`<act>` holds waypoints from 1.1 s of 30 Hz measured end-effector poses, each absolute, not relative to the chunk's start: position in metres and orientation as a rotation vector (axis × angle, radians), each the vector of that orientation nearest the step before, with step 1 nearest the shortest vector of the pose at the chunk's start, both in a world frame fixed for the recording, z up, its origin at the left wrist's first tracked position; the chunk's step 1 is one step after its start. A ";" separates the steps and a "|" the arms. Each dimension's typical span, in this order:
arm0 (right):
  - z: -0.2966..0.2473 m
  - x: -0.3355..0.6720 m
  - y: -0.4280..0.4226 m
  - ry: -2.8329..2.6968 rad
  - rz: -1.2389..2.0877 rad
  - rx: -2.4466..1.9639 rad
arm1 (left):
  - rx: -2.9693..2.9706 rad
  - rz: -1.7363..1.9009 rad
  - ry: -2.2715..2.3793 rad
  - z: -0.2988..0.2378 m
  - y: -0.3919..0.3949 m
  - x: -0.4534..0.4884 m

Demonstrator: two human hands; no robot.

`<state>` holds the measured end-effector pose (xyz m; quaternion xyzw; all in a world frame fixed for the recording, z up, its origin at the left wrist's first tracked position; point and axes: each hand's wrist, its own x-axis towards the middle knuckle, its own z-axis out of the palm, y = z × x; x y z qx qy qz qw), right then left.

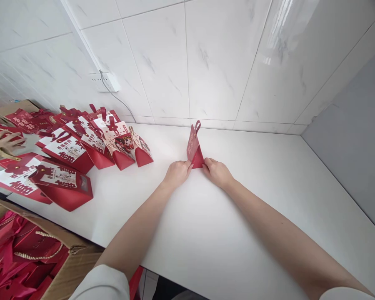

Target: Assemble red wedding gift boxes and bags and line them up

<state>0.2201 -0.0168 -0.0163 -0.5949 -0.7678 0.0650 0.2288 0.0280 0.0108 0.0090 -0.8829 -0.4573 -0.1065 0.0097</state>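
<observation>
A small red triangular gift box (pixel 193 146) with a ribbon loop on top stands upright on the white table (pixel 206 233). My left hand (pixel 178 171) pinches its lower left corner, and my right hand (pixel 217 171) grips the lower right corner. Both arms reach forward, with the fingers closed on the box's base edges. The box's far side is hidden from me.
To the left stand several red gift boxes (pixel 70 183) with printed white panels. Another person's hand (pixel 1 143) is at the far left edge. A cardboard carton (pixel 78 262) of red packages sits lower left. A tiled wall (pixel 218 62) with a socket (pixel 104 82) rises behind.
</observation>
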 end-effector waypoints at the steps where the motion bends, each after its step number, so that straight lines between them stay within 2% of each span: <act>1: -0.016 0.221 -0.018 -2.131 0.189 -1.610 | -2.768 -0.348 -1.430 0.009 0.011 0.027; 6: -0.013 0.225 -0.022 -2.084 0.416 -1.339 | -2.469 -0.732 -1.693 0.006 0.020 0.015; 9: -0.014 0.229 -0.018 -1.678 0.481 -1.304 | -2.433 -1.014 -1.905 0.003 0.027 0.009; 12: -0.018 0.237 -0.009 -1.283 0.452 -1.298 | -2.653 -1.223 -1.894 -0.001 0.029 0.011; 15: -0.023 0.244 0.000 -1.108 0.583 -1.297 | -2.874 -1.217 -1.833 -0.006 0.026 0.017; 18: -0.028 0.248 0.006 -1.158 0.828 -1.225 | -2.982 -1.070 -1.839 -0.011 0.025 0.021; 20: -0.030 0.248 0.008 -1.207 0.916 -1.164 | -2.999 -1.137 -1.868 -0.012 0.026 0.020; 25: -0.032 0.245 0.009 -1.216 0.924 -1.162 | -2.995 -1.602 -1.870 -0.010 0.032 0.019; 30: -0.024 0.244 0.005 -1.239 0.946 -1.161 | -2.962 -1.435 -1.747 -0.005 0.031 0.016; 33: -0.020 0.244 0.003 -1.277 0.981 -1.168 | -3.133 -1.472 -1.735 -0.006 0.032 0.017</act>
